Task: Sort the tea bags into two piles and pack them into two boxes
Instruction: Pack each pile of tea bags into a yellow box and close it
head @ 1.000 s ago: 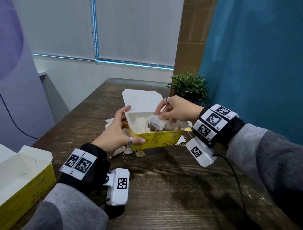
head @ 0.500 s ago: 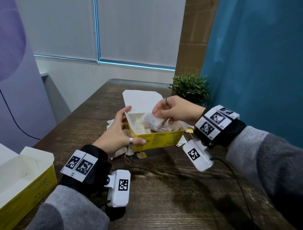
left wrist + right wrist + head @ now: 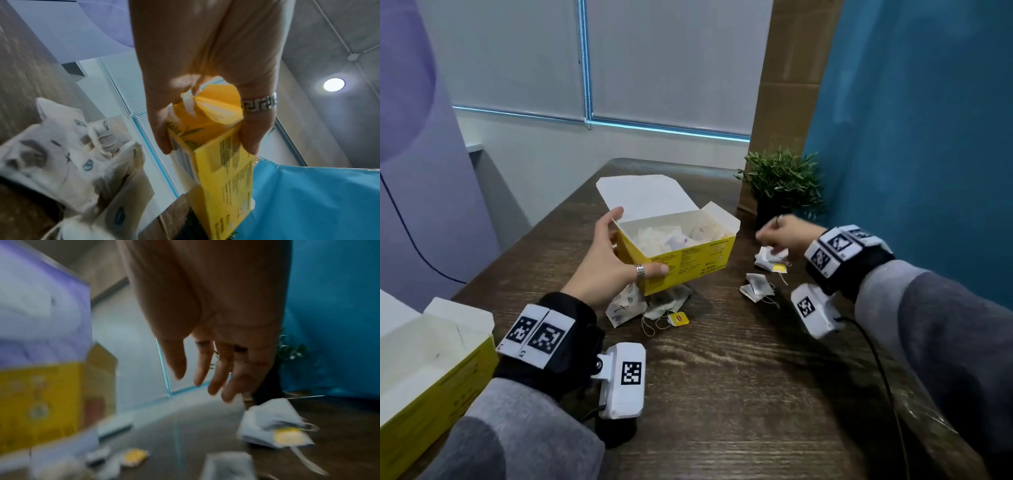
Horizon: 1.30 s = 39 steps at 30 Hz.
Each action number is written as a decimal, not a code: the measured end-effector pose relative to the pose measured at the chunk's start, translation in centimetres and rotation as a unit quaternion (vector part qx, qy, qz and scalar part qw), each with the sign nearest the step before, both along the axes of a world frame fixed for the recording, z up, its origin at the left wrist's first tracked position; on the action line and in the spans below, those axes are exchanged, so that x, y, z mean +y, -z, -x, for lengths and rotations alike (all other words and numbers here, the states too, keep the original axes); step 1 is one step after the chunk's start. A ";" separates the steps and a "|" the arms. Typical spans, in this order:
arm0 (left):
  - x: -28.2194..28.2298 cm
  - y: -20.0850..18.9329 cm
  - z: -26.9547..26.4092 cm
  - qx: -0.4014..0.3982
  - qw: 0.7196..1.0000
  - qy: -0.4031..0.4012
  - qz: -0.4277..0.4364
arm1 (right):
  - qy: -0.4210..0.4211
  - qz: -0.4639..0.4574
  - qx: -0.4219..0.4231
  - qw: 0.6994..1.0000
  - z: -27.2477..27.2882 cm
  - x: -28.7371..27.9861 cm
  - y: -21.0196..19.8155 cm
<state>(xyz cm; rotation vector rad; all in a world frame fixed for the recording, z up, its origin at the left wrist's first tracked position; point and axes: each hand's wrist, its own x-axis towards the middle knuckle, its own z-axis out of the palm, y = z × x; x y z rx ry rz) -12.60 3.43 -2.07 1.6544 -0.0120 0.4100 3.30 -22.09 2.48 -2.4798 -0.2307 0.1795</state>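
Left hand [image 3: 604, 265] fingers grip tilted yellow box [image 3: 688, 263]; right hand [image 3: 786, 233] fingers loose.

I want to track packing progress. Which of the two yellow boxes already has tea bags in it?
The yellow box that the left hand grips mid-table: white tea bags show inside it. The other yellow box, at the near left edge, shows only bare white walls.
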 end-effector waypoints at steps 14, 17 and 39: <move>0.2 0.6 -0.3 0.023 1.000 -0.001 -0.011 | -0.091 0.239 0.096 0.962 -1.1 -0.3 5.5; 0.2 0.6 -0.3 0.028 1.000 -0.001 -0.009 | -0.139 0.227 0.089 0.960 -0.8 -0.3 5.8; 0.3 1.5 -0.7 0.049 0.999 0.013 0.008 | 0.102 0.181 0.017 0.978 -8.2 -2.8 4.6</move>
